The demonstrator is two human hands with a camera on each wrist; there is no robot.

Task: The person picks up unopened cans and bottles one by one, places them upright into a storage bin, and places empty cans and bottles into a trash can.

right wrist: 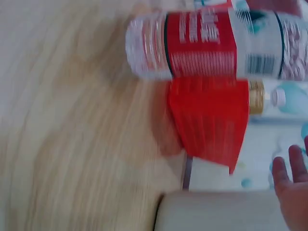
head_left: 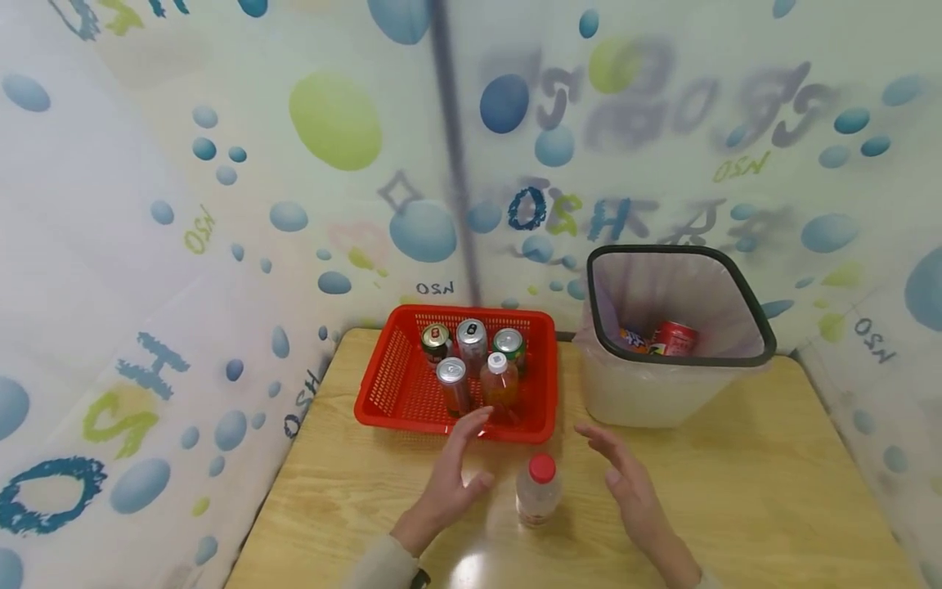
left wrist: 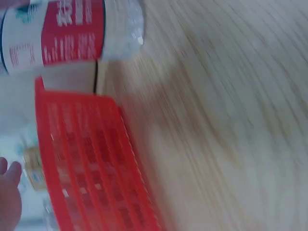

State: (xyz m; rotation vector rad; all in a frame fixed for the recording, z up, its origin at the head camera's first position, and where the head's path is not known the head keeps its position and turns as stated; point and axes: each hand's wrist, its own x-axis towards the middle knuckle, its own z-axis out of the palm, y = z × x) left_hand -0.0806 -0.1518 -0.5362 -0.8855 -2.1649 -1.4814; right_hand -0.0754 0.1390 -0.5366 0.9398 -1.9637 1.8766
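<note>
A clear plastic bottle with a red cap (head_left: 540, 491) stands upright on the table between my two hands. Its red and white label shows in the left wrist view on the bottle (left wrist: 72, 33) and in the right wrist view on the same bottle (right wrist: 202, 45). To its left, my left hand (head_left: 449, 483) is held with fingers extended and thumb apart, near the front rim of the red basket (head_left: 412, 426). My right hand (head_left: 636, 491) is on the bottle's other side, fingers likewise extended. Neither hand touches the bottle.
Inside the basket stand several drink cans, among them a silver can (head_left: 472, 337), and a bottle with a white cap (head_left: 500, 384). Right of it, a lined white bin with a black rim (head_left: 765, 339) holds a red can (head_left: 673, 338). A patterned curtain (head_left: 353, 204) surrounds the table (head_left: 316, 507).
</note>
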